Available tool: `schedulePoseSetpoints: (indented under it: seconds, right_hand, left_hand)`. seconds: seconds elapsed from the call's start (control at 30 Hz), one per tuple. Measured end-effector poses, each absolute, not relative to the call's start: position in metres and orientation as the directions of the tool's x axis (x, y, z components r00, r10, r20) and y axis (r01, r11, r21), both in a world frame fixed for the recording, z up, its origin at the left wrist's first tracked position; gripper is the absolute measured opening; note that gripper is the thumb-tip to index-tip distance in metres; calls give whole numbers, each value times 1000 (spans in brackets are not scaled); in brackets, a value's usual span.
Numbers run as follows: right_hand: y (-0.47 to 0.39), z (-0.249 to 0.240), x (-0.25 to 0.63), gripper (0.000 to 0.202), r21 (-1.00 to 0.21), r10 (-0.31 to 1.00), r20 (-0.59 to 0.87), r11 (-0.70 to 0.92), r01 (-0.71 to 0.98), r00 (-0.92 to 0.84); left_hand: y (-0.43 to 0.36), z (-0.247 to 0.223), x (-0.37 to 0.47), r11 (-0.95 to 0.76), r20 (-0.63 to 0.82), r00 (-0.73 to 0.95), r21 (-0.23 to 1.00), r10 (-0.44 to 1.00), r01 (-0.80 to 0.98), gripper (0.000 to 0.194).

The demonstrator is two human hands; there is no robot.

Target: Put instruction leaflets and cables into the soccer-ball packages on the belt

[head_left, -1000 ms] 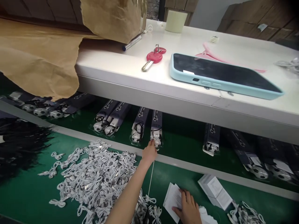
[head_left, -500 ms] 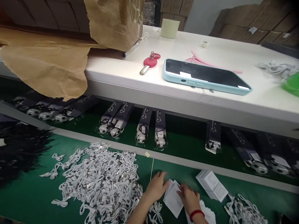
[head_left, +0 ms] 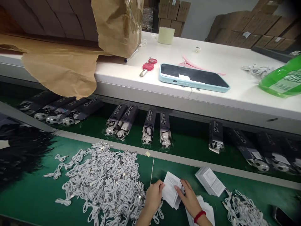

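A small stack of printed white papers point(head_left: 171, 188) is held between my two hands above the green bench. My left hand point(head_left: 154, 195) pinches the stack's left edge. Fingers of my right hand point(head_left: 188, 196), with a red band at the wrist, grip its right side. More white sheets point(head_left: 205, 208) lie under my right forearm. Just left of my left hand spreads a large heap of white cables point(head_left: 105, 182). Beyond my right hand sits a banded block of folded papers point(head_left: 210, 181), with a smaller cable pile point(head_left: 244, 208) beside it.
Boxed items with football-patterned ends point(head_left: 166, 131) line the lower green surface behind a grey rail point(head_left: 178, 158). Above, a white shelf point(head_left: 131, 77) holds a phone point(head_left: 192, 77), keys point(head_left: 148, 66), tape point(head_left: 166, 35), a green bottle point(head_left: 282, 80) and an open carton point(head_left: 117, 28). Black strands point(head_left: 21, 150) lie left.
My left hand has closed on the papers, which are now lifted and gathered between both hands. The camera view has shifted, showing more of the green bottle.
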State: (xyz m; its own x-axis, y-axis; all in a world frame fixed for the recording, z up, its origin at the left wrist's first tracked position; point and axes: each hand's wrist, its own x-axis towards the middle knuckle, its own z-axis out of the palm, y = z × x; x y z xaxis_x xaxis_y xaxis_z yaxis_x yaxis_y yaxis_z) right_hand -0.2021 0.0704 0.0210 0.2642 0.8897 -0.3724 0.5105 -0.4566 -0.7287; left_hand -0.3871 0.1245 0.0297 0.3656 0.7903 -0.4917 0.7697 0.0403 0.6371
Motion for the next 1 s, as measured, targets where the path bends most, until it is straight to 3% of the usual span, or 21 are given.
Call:
schedulePoseSetpoints:
  seconds: [0.13,0.3,0.5,0.57,0.8,0.9,1.0]
  right_hand:
    - [64,22,-216,51,-735,885,-337,-460,498,321]
    - [73,36,-212,46,-672,907,-237,-411,616,347]
    - [99,57,-194,30,-758,943,-315,-317,570,106]
    - [116,62,-183,28,-749,963,-264,-239,619,52]
    - [209,70,-122,39,-530,965,56,-189,826,257]
    - [239,61,-112,35,-394,983,91,-111,913,158]
    - [253,48,-114,26,-246,999,34,-22,969,32]
  left_hand:
    - [122,39,-394,-39,-459,364,577,811,816,40]
    - [119,49,-396,-158,-354,414,570,838,807,38]
    - [117,53,-396,-204,-387,450,532,805,822,34]
    - [114,51,-398,-179,-420,430,518,799,837,32]
    - [96,38,-423,-274,-574,527,470,627,839,35]
    - [97,37,-426,-296,-582,522,443,623,846,27]
    - [103,36,-423,-300,-613,508,415,606,859,24]
